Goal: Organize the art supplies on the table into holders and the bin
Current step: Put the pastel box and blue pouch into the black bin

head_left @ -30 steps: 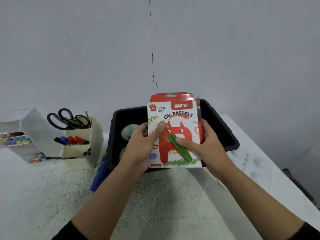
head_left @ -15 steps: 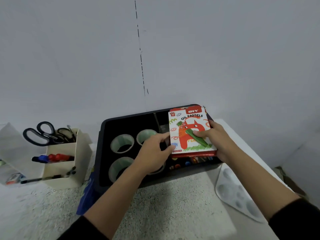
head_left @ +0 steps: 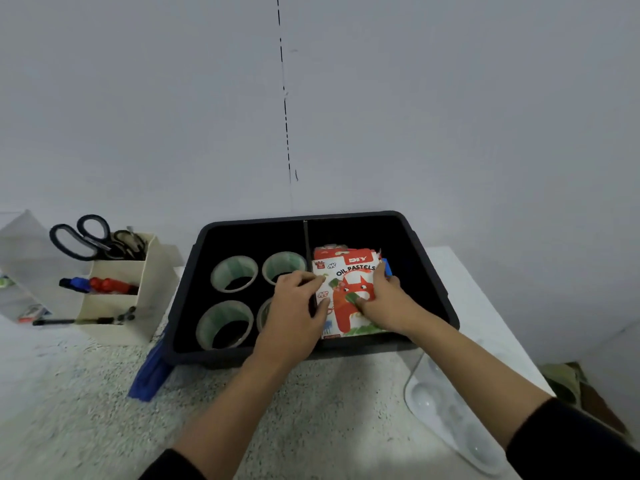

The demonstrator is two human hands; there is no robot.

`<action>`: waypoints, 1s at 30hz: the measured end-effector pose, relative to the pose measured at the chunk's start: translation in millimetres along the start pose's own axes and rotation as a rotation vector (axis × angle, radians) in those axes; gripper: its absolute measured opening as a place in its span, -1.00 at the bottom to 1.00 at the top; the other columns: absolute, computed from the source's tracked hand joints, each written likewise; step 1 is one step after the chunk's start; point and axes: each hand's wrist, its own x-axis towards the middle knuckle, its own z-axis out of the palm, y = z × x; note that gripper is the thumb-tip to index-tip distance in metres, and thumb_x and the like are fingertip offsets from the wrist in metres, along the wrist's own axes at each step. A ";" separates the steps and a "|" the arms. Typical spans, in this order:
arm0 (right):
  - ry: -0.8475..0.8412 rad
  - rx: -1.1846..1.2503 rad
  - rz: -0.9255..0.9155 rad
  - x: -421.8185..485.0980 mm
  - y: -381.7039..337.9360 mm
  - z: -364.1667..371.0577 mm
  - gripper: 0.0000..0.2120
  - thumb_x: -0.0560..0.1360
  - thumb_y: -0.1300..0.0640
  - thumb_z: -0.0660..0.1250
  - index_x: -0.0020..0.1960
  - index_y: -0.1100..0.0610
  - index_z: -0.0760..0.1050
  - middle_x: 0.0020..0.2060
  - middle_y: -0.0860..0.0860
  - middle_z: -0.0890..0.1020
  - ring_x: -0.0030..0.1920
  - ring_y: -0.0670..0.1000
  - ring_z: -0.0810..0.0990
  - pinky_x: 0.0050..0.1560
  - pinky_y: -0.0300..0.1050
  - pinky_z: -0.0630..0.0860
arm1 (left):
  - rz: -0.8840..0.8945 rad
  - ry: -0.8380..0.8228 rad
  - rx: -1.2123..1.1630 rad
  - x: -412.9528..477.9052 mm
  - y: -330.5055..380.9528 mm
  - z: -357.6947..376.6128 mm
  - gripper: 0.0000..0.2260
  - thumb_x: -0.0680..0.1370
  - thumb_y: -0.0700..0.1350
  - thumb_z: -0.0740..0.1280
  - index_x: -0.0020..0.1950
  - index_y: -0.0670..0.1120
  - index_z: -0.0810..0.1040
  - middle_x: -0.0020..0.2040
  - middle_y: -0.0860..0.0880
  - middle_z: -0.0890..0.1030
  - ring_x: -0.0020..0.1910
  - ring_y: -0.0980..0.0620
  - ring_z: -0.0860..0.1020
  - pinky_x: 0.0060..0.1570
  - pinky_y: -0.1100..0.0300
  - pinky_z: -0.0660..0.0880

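Note:
A red and white oil pastels box (head_left: 349, 271) lies low in the right compartment of the black bin (head_left: 429, 271), on top of other supplies. My left hand (head_left: 294, 306) holds the box's left edge, over the bin's divider. The right side is gripped by my right hand (head_left: 384, 299), thumb on the printed front. Several green tape rolls (head_left: 234, 273) stand in the left compartment; one is partly hidden by my left hand.
A cream desk holder (head_left: 117, 299) with scissors (head_left: 79, 237) and markers (head_left: 100, 284) stands left of the bin. A blue object (head_left: 152, 368) pokes out at the bin's front left corner. A clear paint palette (head_left: 446, 417) lies at the table's right edge.
Both hands have lowered the oil pastels box from upright above the bin down flat into its right compartment. My left hand has returned to the box's left edge.

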 end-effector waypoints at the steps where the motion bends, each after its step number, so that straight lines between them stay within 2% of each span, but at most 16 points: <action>1: -0.017 -0.025 -0.008 0.8 1.5 1.5 -0.03 0.59 -0.07 0.31 0.58 0.09 -0.41 0.56 0.24 -0.01 0.46 0.25 0.32 0.44 0.13 0.37 | 0.009 -0.008 0.034 0.4 1.5 1.0 -0.65 0.61 -0.02 0.34 0.37 -0.12 0.54 0.28 0.03 0.46 0.28 0.12 0.31 0.19 0.34 0.29; 3: -0.037 -0.060 -0.019 1.8 4.5 2.5 -0.06 0.61 -0.07 0.28 0.58 0.12 -0.41 0.58 0.24 -0.03 0.46 0.24 0.33 0.43 0.09 0.38 | 0.011 -0.042 0.084 0.7 1.3 3.3 -0.67 0.63 0.00 0.30 0.33 -0.12 0.56 0.33 0.04 0.41 0.29 0.09 0.30 0.20 0.27 0.36; 6: -0.011 -0.097 -0.067 2.6 9.2 3.6 -0.09 0.61 -0.08 0.27 0.60 0.16 -0.34 0.57 0.23 0.06 0.42 0.21 0.39 0.36 0.03 0.45 | -0.007 -0.094 0.108 2.8 0.1 4.7 -0.65 0.64 0.03 0.26 0.37 -0.09 0.52 0.39 0.08 0.33 0.30 0.10 0.32 0.21 0.17 0.49; 9: -0.004 -0.105 -0.101 5.0 13.5 3.8 -0.15 0.58 -0.09 0.29 0.60 0.16 -0.17 0.51 0.22 0.20 0.33 0.18 0.48 0.29 0.02 0.51 | -0.018 -0.077 0.063 2.7 -2.2 6.4 -0.66 0.64 0.03 0.27 0.38 -0.06 0.50 0.37 0.13 0.35 0.30 0.16 0.34 0.21 0.21 0.48; 12: 0.077 -0.150 -0.165 0.1 14.9 4.9 -0.39 0.58 -0.15 0.27 0.50 0.06 0.13 0.41 0.15 0.36 0.23 0.13 0.55 0.18 0.06 0.59 | 0.014 0.028 0.045 -1.6 -2.2 4.8 -0.74 0.63 0.00 0.30 0.28 -0.03 0.57 0.30 0.14 0.47 0.23 0.21 0.38 0.18 0.29 0.43; 15: 0.184 -0.293 -0.242 -10.9 13.0 12.0 -0.43 0.60 -0.21 0.21 0.50 0.01 0.17 0.46 0.17 0.31 0.42 0.20 0.39 0.28 0.18 0.52 | 0.077 0.129 -0.062 -5.2 -0.4 -2.9 -0.86 0.60 -0.10 0.37 0.13 -0.06 0.63 0.14 0.13 0.56 0.13 0.18 0.48 0.09 0.19 0.53; 17: 0.236 -0.367 -0.314 -20.3 7.7 16.1 -0.50 0.60 -0.18 0.21 0.46 -0.01 0.27 0.46 0.13 0.34 0.49 0.19 0.30 0.32 0.19 0.48 | 0.096 0.182 -0.208 -10.1 3.3 -15.1 -0.90 0.58 -0.19 0.39 0.07 -0.10 0.66 0.08 0.09 0.57 0.05 0.11 0.55 -0.04 0.28 0.53; 19: 0.286 -0.394 -0.397 -31.3 -2.5 19.6 -0.58 0.59 -0.12 0.24 0.39 0.01 0.39 0.36 0.06 0.44 0.41 0.12 0.37 0.28 0.11 0.49 | 0.095 0.264 -0.255 -21.0 3.8 -34.0 -0.90 0.57 -0.23 0.40 0.05 -0.10 0.67 0.02 0.07 0.57 -0.08 0.06 0.57 -0.16 0.33 0.50; 22: 0.343 -0.316 -0.484 -47.6 -22.8 29.3 -0.67 0.57 -0.06 0.30 0.29 0.03 0.51 0.16 -0.01 0.56 0.17 0.04 0.51 0.10 -0.03 0.49 | 0.094 0.392 -0.238 -44.3 -11.3 -70.6 -0.89 0.57 -0.26 0.39 0.05 -0.12 0.66 -0.06 0.04 0.58 -0.19 0.03 0.55 -0.21 0.28 0.49; 25: 0.367 -0.176 -0.537 -54.9 -43.8 42.9 -0.78 0.58 -0.05 0.32 0.13 0.03 0.59 -0.01 -0.05 0.59 0.00 -0.02 0.54 -0.02 -0.10 0.48 | 0.004 0.537 -0.194 -69.5 -45.1 -107.3 -0.90 0.56 -0.28 0.39 0.03 -0.13 0.65 -0.13 0.01 0.61 -0.21 0.04 0.55 -0.24 0.27 0.48; 27: 0.396 -0.104 -0.558 -54.2 -56.5 56.9 -0.80 0.58 -0.07 0.33 0.08 0.02 0.61 -0.07 -0.07 0.54 -0.06 -0.05 0.51 -0.09 -0.11 0.48 | -0.143 0.615 -0.161 -87.6 -74.7 -124.2 -0.88 0.55 -0.28 0.40 -0.01 -0.06 0.63 -0.16 0.05 0.61 -0.20 0.08 0.54 -0.25 0.33 0.45; 29: 0.467 -0.080 -0.544 -50.7 -66.4 72.4 -0.78 0.57 -0.08 0.35 0.11 0.02 0.61 -0.03 -0.06 0.51 -0.01 -0.02 0.48 -0.03 -0.08 0.49 | -0.278 0.590 -0.141 -104.4 -103.8 -130.4 -0.84 0.54 -0.23 0.43 0.00 0.03 0.58 -0.13 0.12 0.59 -0.16 0.13 0.53 -0.24 0.30 0.44; 30: 0.501 -0.090 -0.517 -49.3 -69.2 78.7 -0.75 0.56 -0.08 0.35 0.16 0.02 0.60 0.03 -0.05 0.50 0.06 0.01 0.46 0.03 -0.04 0.50 | -0.326 0.521 -0.128 -111.7 -116.5 -128.4 -0.83 0.54 -0.17 0.44 0.04 0.06 0.55 -0.10 0.14 0.57 -0.13 0.16 0.52 -0.21 0.25 0.45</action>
